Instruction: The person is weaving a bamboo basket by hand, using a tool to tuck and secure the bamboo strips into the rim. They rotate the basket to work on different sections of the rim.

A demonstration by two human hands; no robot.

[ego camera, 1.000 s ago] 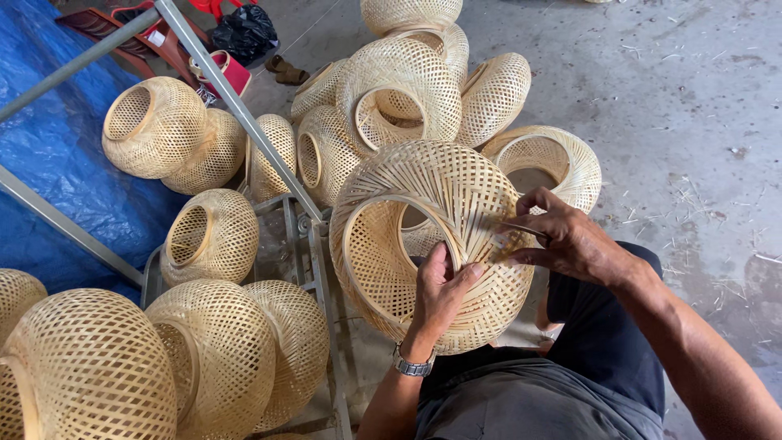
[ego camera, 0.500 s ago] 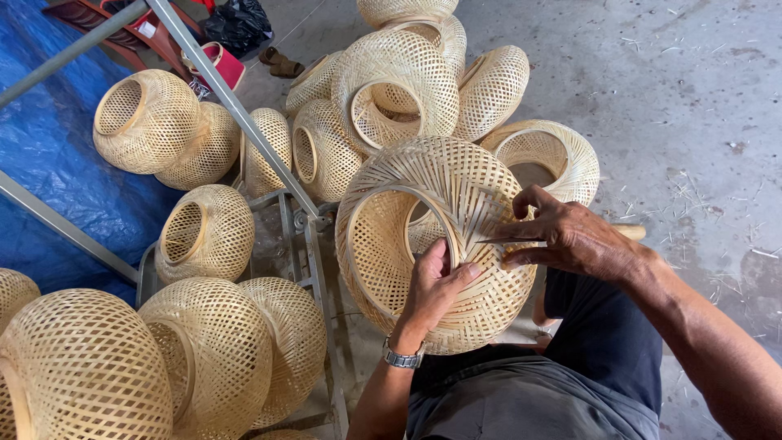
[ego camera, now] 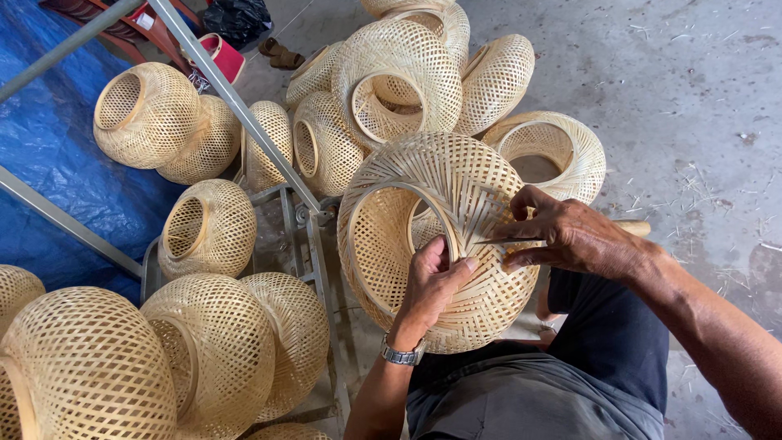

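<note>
Left hand (ego camera: 432,281) clamps the woven bamboo shade (ego camera: 440,236) at its rim; right hand (ego camera: 570,236), fingers together, pinches a thin tool (ego camera: 509,241) against it

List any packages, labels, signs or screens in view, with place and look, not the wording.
Label: small white rectangle on the red frame, top left; print too small to tell.
Black bag: crumpled, top centre on the floor, no label visible.
No signs or screens in view; the woven bamboo shade in the hands bears no tag.
</note>
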